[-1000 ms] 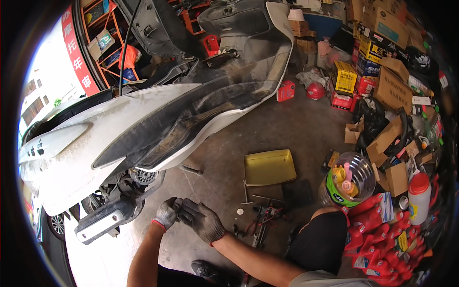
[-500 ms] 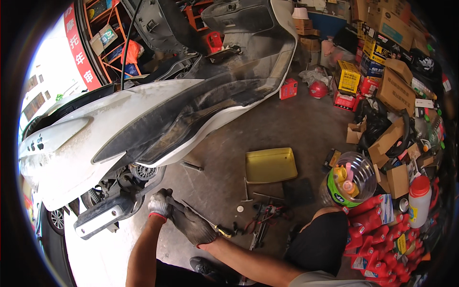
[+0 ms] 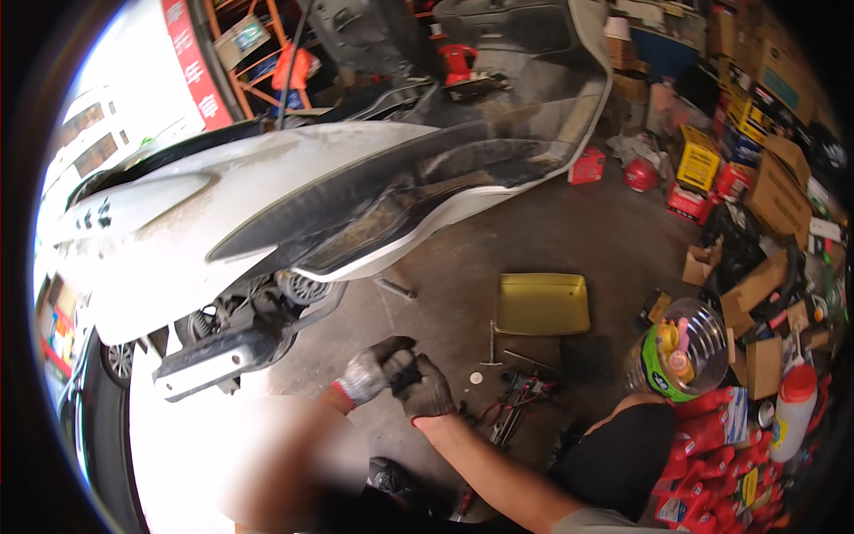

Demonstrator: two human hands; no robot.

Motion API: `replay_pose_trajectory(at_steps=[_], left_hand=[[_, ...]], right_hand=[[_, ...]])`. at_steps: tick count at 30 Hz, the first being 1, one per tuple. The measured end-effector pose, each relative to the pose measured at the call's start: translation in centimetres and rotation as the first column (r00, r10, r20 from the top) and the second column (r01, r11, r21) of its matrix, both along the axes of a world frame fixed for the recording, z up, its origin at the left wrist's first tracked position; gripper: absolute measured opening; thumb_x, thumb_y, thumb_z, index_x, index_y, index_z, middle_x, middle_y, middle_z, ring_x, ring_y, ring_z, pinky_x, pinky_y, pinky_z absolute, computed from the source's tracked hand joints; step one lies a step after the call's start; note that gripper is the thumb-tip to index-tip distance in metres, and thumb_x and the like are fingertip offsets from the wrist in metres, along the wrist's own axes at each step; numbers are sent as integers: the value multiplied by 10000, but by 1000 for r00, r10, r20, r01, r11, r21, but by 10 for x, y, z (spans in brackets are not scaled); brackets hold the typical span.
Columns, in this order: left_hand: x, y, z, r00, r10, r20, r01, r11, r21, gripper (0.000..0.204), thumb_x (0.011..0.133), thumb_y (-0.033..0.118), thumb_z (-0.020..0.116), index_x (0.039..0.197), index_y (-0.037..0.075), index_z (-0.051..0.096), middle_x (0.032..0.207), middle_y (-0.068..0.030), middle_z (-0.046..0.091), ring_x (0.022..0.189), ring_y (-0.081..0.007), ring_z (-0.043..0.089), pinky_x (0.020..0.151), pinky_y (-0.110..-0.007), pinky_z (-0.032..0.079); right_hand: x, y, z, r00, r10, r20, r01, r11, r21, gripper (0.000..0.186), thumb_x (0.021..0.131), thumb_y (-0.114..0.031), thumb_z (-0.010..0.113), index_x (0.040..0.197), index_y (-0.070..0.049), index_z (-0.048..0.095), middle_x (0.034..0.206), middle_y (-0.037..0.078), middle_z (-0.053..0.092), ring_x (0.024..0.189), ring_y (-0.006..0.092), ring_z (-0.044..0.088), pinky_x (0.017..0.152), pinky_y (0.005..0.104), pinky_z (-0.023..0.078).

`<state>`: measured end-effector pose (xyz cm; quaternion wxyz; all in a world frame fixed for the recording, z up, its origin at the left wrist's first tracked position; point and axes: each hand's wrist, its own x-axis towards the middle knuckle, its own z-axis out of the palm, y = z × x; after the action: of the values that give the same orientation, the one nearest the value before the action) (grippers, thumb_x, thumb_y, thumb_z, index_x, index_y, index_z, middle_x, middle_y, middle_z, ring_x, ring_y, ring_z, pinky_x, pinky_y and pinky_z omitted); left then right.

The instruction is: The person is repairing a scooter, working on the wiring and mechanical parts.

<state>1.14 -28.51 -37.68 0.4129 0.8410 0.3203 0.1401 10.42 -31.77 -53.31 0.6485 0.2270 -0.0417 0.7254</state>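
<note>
Both my hands wear grey knit work gloves with darkened palms and red cuffs. They are drawn together low in front of me, to the right of the scooter's exhaust. My left hand (image 3: pixel 363 376) has its fingers curled toward the right one. Curled as well, my right hand (image 3: pixel 430 392) meets it from the other side. A small dark patch shows between them; whether it is a part or glove fabric I cannot make out. Nearest to them is the white and black scooter (image 3: pixel 311 169), dusty along its side, with its silver-capped exhaust (image 3: pixel 200 374) at the lower left.
A yellow tray (image 3: pixel 543 304) lies on the floor, near a T-handled wrench (image 3: pixel 491 345) and tools with red cables (image 3: pixel 516 400). To the right stand a clear plastic jar (image 3: pixel 680 351), red bottles (image 3: pixel 712 463) and cardboard boxes (image 3: pixel 778 191). My knee (image 3: pixel 618 449) juts in at lower right.
My hands have shifted right, away from the exhaust, and now meet fingers to fingers. The yellow-handled screwdriver seen beside them before no longer shows. The whole view has swung somewhat left.
</note>
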Motion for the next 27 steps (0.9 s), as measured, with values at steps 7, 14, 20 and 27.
replay_pose_trajectory(at_steps=[7, 14, 20, 27], left_hand=[[5, -7, -8, 954, 244, -176, -179, 930, 320, 284, 926, 308, 548, 1038, 63, 637, 1000, -184, 661, 930, -376, 641, 791, -444, 512], [-22, 36, -8, 791, 573, -214, -508, 810, 292, 324, 906, 336, 536, 1056, 62, 621, 1024, -217, 657, 997, -398, 611, 844, -480, 474], [-51, 53, -10, 714, 664, -223, -592, 742, 316, 393, 921, 399, 515, 1094, 68, 637, 1057, -222, 652, 1035, -394, 604, 872, -477, 472], [-90, 70, -10, 629, 741, -235, -654, 668, 355, 434, 919, 436, 504, 1095, 69, 655, 1091, -206, 657, 1055, -377, 612, 875, -471, 483]], right_hand=[[-14, -25, 79, 989, 5, 150, 50, 932, -359, 335, 995, -281, 471, 1237, -65, 554, 1241, 89, 580, 1166, 226, 533, 1074, 401, 376], [-37, -46, 127, 825, -31, 565, 187, 957, -220, 553, 1031, -408, 362, 1471, -74, 327, 1496, 94, 367, 1367, 220, 362, 1147, 384, 281], [-47, -56, 123, 815, 39, 579, 123, 964, -237, 524, 1024, -244, 372, 1493, -35, 264, 1535, 104, 306, 1402, 231, 315, 1162, 373, 256], [-29, -60, 113, 730, 138, 670, 86, 953, -290, 317, 858, -5, 489, 1163, -15, 576, 1161, 85, 618, 1072, 230, 569, 916, 370, 455]])
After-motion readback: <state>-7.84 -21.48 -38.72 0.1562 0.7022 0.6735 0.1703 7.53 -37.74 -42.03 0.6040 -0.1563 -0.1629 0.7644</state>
